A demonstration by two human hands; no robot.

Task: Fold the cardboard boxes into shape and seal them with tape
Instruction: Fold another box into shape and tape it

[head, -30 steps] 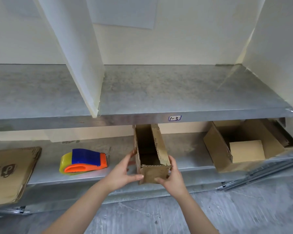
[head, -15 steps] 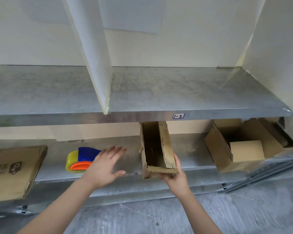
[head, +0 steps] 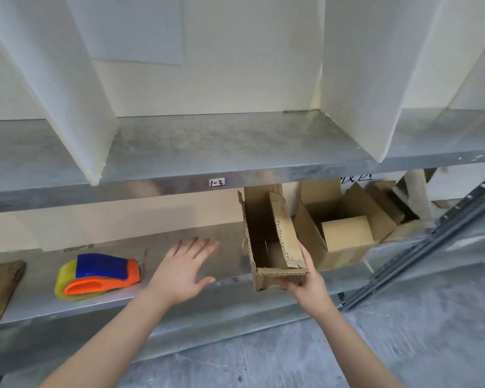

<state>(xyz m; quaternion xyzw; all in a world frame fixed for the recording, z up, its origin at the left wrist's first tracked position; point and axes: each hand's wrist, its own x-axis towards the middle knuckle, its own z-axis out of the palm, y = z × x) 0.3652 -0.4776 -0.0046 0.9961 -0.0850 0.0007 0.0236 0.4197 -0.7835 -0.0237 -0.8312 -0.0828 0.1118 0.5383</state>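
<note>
Narrow box (head: 266, 242): open-topped, stood on the lower shelf (head: 221, 259), gripped at its near right corner.
Right hand (head: 305, 284): curled round that corner.
Left hand (head: 179, 273): fingers spread, held above the shelf between tape dispenser (head: 98, 273) and box, touching neither.

tape dispenser (head: 97, 274) left on lower shelf (head: 179, 298), narrow box (head: 273, 239) right of it — larger box (head: 345, 231) further right

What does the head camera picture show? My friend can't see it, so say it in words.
A person's right hand grips the near end of a narrow open box on a metal shelf. The left hand is spread open over the shelf, between the box and an orange and blue tape gun. A wider open box sits to the right.
</note>
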